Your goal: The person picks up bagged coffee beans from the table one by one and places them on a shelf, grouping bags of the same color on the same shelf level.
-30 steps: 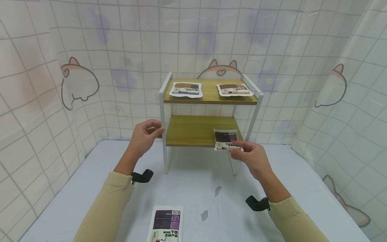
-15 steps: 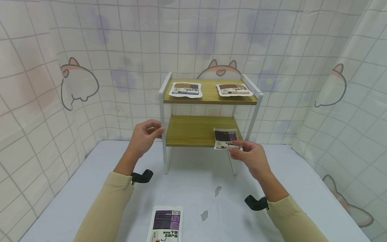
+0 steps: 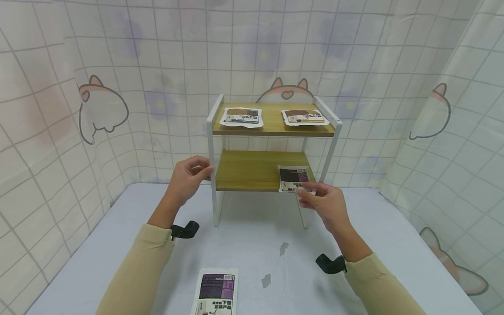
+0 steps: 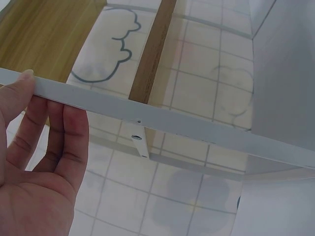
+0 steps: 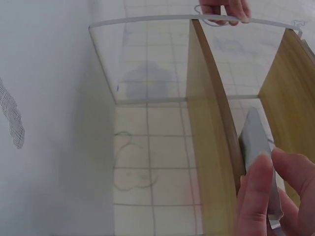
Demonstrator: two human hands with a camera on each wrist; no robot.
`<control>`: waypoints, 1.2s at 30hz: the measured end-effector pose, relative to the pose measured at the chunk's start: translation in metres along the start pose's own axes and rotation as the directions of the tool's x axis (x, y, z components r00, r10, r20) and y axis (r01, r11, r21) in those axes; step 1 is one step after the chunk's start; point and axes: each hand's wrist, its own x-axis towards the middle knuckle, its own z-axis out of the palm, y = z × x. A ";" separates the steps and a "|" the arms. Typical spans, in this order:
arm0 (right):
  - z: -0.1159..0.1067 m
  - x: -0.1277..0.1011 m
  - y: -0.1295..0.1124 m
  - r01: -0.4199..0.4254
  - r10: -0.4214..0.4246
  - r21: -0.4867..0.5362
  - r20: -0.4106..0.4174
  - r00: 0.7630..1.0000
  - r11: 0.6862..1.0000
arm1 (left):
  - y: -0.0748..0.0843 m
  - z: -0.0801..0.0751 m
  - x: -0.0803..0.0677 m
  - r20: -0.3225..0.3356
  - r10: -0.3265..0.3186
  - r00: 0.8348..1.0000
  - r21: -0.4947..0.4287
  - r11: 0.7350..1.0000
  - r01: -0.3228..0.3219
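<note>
The right hand (image 3: 324, 202) pinched the near edge of a purple packet (image 3: 293, 178) between thumb and fingers; the packet lay on the lower board of the shelf (image 3: 252, 170), at its right front corner, slightly over the edge. The left hand (image 3: 188, 177) gripped the white front post of the shelf, fingers curled around it. To do this well, I think the packet should be pushed flat and further in, while the left hand keeps the frame steady. I counted four packets: two on the top board (image 3: 242, 116) (image 3: 305, 116), one below, one more purple packet (image 3: 216, 291) on the table (image 3: 98, 262); one shelf with two boards.
</note>
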 end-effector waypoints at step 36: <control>0.017 0.006 0.000 0.038 -0.031 0.065 -0.102 0.994 0.997 | -0.001 0.000 0.000 -0.007 0.010 1.000 -0.004 1.000 -0.010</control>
